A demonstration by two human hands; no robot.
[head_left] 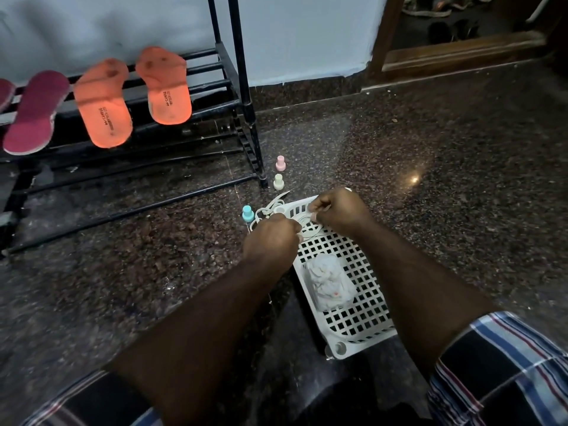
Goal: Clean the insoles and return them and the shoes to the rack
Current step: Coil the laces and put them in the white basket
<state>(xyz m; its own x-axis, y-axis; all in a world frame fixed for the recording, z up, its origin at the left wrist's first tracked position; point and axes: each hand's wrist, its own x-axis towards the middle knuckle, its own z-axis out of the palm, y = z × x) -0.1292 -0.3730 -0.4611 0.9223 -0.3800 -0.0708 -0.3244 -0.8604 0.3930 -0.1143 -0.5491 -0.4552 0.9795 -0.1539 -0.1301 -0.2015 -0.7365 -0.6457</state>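
Observation:
Two orange insoles and a maroon insole lean on the bars of the black shoe rack at the upper left; another maroon insole shows at the frame's left edge. My left hand and my right hand are both pinched on a white shoelace over the far end of a white perforated tray on the floor. A crumpled white cloth lies in the tray. No shoes are visible.
Three small bottles stand on the dark granite floor by the rack's leg: pink, pale green, blue. A wooden door frame is at the upper right. My checked shorts fill the bottom corners.

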